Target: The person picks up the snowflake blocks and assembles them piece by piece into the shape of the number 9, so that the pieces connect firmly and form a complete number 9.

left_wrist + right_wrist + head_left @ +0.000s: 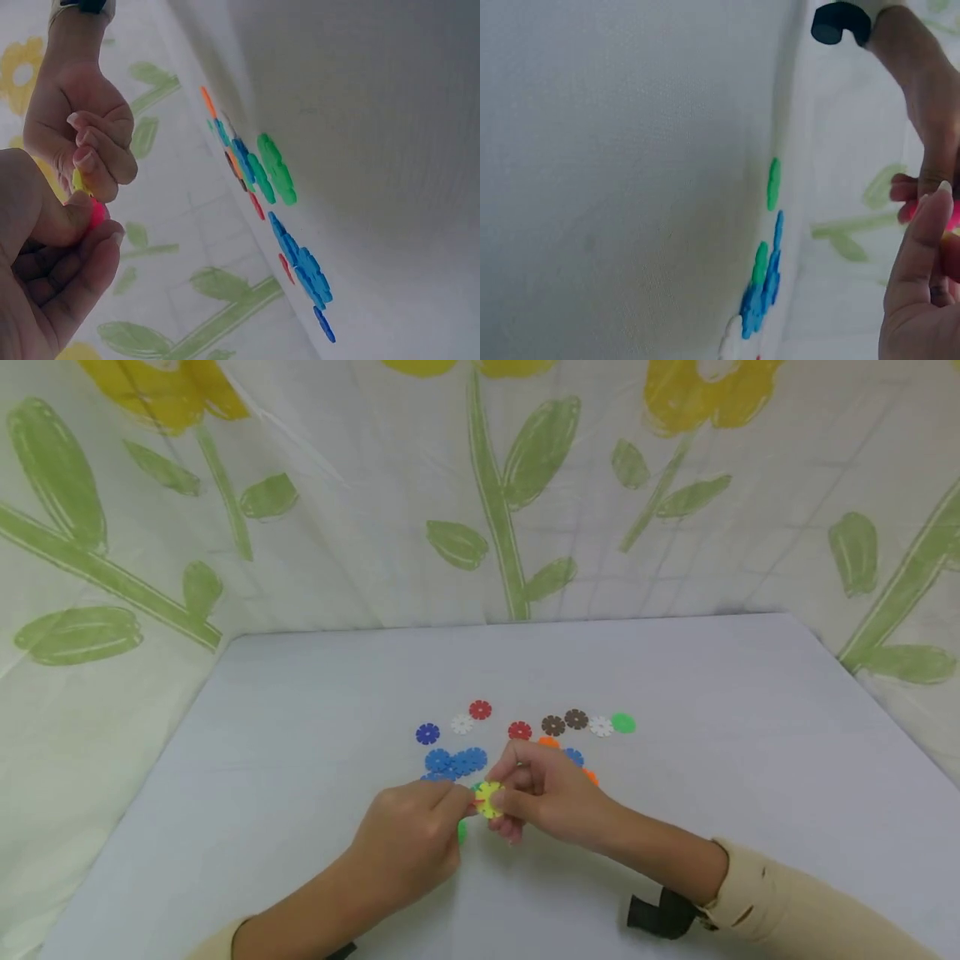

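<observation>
Above the table my two hands meet. My right hand (558, 797) pinches a yellow notched plastic disc (489, 799) between thumb and fingers, its face toward the head camera. A pink disc (97, 213) is pinched in my left hand (408, 835), mostly covered by the fingertips. In the left wrist view the two discs come together edge to edge between the hands; the fingers hide how far they overlap. Behind the hands, a pile of blue discs (456, 763) lies on the table, and a green disc (462, 832) peeks out beside my left hand.
More loose discs lie on the white table (300, 718) beyond my hands: a dark blue disc (427, 733), a red disc (480, 710), a brown disc (576, 719) and a bright green disc (623, 722). A flower-printed curtain (360, 527) hangs behind the table's far edge.
</observation>
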Demonstrator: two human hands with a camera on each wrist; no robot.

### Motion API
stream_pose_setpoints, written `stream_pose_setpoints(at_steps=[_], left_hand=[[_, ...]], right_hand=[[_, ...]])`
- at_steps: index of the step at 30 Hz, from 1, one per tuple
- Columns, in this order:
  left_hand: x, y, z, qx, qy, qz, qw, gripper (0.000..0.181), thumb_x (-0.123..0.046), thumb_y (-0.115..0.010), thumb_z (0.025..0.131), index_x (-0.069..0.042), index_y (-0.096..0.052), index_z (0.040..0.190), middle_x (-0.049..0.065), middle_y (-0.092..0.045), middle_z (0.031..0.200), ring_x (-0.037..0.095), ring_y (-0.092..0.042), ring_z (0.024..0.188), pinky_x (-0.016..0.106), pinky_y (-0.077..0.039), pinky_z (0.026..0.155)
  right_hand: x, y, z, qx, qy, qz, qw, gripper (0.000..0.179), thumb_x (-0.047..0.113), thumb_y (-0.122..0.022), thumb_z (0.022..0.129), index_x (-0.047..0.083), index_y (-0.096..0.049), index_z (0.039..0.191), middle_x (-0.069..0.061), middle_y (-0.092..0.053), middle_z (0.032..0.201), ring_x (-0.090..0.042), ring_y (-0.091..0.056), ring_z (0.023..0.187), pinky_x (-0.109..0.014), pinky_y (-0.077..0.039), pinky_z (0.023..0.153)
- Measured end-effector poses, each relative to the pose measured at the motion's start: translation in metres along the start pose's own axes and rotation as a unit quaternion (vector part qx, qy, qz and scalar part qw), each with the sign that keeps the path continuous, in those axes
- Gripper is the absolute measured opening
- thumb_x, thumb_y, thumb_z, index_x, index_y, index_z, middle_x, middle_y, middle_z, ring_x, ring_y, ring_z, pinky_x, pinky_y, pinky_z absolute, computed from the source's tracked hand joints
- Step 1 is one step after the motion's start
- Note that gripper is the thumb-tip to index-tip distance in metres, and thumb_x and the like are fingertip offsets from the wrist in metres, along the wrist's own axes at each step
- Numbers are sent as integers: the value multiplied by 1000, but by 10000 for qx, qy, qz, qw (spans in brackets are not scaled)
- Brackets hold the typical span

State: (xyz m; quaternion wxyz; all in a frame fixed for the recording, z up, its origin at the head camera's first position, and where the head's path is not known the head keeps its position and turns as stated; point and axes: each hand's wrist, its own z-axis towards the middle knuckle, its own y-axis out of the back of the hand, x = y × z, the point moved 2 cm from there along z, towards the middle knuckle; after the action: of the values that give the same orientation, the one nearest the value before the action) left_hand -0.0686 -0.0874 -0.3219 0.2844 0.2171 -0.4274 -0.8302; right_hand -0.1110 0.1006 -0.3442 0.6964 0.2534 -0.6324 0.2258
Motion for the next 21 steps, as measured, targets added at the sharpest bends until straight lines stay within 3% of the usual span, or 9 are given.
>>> stream_pose_setpoints(at_steps=[6,12,17,21], left_hand=[[1,1,0,221,277,118,9993,26,2,-88,69,-2,-72,88,2,-69,73,11,-65,60,14,-50,56],[7,-4,-3,705,708,106,9949,34,-20,-88,79,-5,-73,106,4,-75,91,16,-72,78,25,-58,64],[11,-6,-2,754,876,-288,9929,37,-25,-85,82,-9,-73,113,2,-75,99,16,-73,89,28,-59,71],[14,-6,0,664,986,-470,9918,24,-23,-82,85,-11,-76,105,0,-76,98,13,-73,89,27,-58,73]], right_hand=[[-4,-1,5,-143,-431,88,9989,10,-5,-60,94,-4,-54,103,-16,-71,80,-26,-69,66,-39,-60,64],[-15,4,7,-116,-899,320,9954,19,2,-63,95,-1,-52,111,-19,-70,82,-36,-67,72,-41,-60,69],[-19,9,13,230,-863,258,9957,25,11,-65,97,0,-49,112,-22,-69,84,-44,-65,74,-42,-60,69],[-19,20,29,373,-529,-142,9978,20,15,-60,101,-1,-52,110,-22,-68,85,-36,-65,71,-41,-59,64]])
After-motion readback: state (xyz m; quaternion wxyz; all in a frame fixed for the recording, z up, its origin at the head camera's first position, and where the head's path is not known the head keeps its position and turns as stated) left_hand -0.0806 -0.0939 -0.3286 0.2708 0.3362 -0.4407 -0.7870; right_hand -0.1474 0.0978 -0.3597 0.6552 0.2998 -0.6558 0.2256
